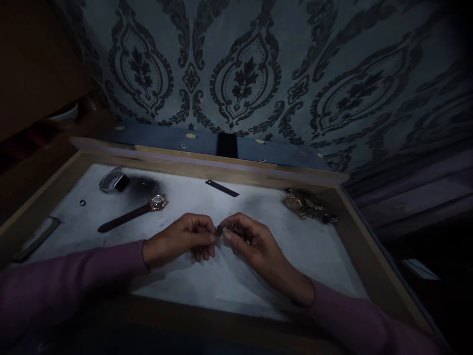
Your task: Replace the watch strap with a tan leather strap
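My left hand and my right hand meet over the white bottom of a shallow wooden tray. Fingertips of both pinch a small dark piece, too dim to name. Something with a metallic glint is partly hidden under my right fingers; its kind cannot be made out. Left of my left hand lies a watch with a gold-coloured case and one brown strap stretched out. A dark flat blade-like strip with a hole at one end lies beyond my hands.
A square-faced watch stands at the back left. Several tangled watches lie at the back right. A small black curved bit and a loose strap-like piece are at the left. Raised wooden walls surround the tray; patterned wallpaper rises behind.
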`<action>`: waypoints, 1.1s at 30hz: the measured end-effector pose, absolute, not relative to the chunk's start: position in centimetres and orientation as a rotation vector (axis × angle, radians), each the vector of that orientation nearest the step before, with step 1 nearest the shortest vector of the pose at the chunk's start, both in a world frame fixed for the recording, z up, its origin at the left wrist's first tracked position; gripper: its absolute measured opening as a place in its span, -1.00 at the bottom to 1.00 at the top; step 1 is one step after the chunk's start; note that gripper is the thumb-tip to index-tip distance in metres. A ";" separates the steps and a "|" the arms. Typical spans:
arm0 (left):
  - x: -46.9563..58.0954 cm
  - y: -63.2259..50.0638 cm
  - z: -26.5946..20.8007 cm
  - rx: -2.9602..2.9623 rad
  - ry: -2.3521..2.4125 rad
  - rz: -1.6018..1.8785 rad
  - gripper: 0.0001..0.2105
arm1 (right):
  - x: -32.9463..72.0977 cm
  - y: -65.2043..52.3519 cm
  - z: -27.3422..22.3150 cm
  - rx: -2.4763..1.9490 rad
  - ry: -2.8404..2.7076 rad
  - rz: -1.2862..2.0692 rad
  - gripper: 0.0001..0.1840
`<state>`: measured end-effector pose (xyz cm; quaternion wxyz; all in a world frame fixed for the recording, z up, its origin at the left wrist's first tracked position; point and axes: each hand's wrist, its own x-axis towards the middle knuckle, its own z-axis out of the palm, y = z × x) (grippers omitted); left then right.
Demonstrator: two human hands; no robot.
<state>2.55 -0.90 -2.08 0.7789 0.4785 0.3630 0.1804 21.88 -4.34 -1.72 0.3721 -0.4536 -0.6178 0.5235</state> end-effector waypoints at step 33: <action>3.3 -1.3 -1.2 0.961 0.963 0.473 -0.89 | 20.5 -5.3 -2.6 -1.221 -1.086 1.617 -0.71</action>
